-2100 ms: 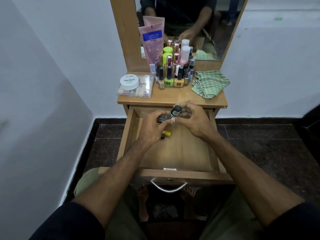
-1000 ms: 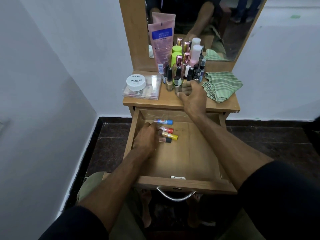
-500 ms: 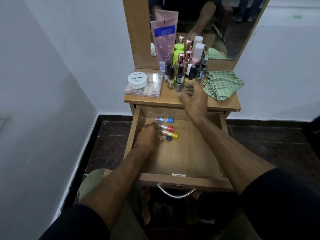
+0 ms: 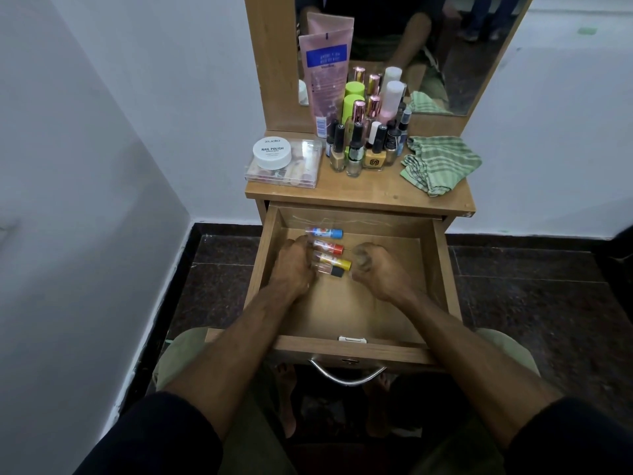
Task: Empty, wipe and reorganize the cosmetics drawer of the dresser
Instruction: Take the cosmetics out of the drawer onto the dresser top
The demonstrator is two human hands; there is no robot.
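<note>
A person sits facing a small wooden dresser [image 4: 359, 195] with its cosmetics drawer [image 4: 436, 269] pulled fully open towards them. Both hands are inside the drawer. The left hand [image 4: 293, 267] rests on the drawer floor with its fingers curled against the left ends of a short row of small tubes, capped blue [image 4: 325, 232], red [image 4: 329, 247], yellow [image 4: 334, 261] and black [image 4: 331, 271], which lie side by side near the back left. The right hand [image 4: 375, 269] sits just right of the tubes with its fingers curled inward; it is blurred, so whether it holds anything cannot be told. On the dresser top, a cluster of nail polish bottles [image 4: 356, 152] stands in front of a tall pink tube [image 4: 323, 73] that leans against the mirror [image 4: 445, 46]. To the left lies a clear plastic case [image 4: 301, 173] with a white round tub [image 4: 272, 153] labelled nail polish on top. A crumpled green striped cloth [image 4: 440, 162] lies at the right.
</note>
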